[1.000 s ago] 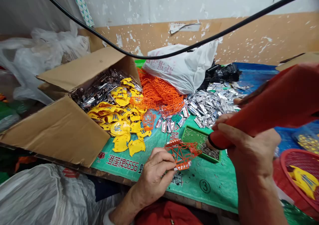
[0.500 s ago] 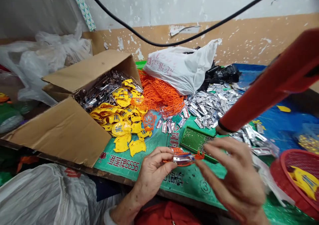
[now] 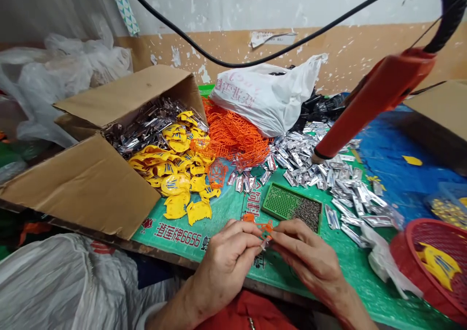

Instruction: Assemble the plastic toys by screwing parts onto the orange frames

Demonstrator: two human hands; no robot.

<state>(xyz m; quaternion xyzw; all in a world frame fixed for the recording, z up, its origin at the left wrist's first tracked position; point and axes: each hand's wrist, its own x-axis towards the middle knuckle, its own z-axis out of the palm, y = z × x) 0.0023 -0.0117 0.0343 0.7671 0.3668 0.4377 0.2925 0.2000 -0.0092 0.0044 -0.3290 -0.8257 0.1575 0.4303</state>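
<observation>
Green printed sheet (image 3: 328, 266): work surface. Cardboard box (image 3: 83, 189): on its side, mouth toward a heap of yellow shells (image 3: 177, 184).

Red mesh basket (image 3: 404, 264): yellow shells inside, at the right edge.

Red cylindrical tool (image 3: 359, 111), apparently an electric screwdriver: slanting, tip over the silvery parts (image 3: 306, 155). Risk: a swing or a knock could scatter them.

Left hand (image 3: 228, 252), right hand (image 3: 310, 252): fingertips pinched on opposite sides of one orange frame, over the sheet.

Green perforated tray (image 3: 279, 201): just beyond the hands, small dark screws (image 3: 308, 213) at its right end. Risk: a forearm or knuckle catching the rim could tip them out.

Orange openwork frame (image 3: 268, 227): mostly hidden by fingers. Risk: uneven finger pressure could bend its thin bars or shift the small silvery piece (image 3: 265, 244) at the fingertips.
</observation>
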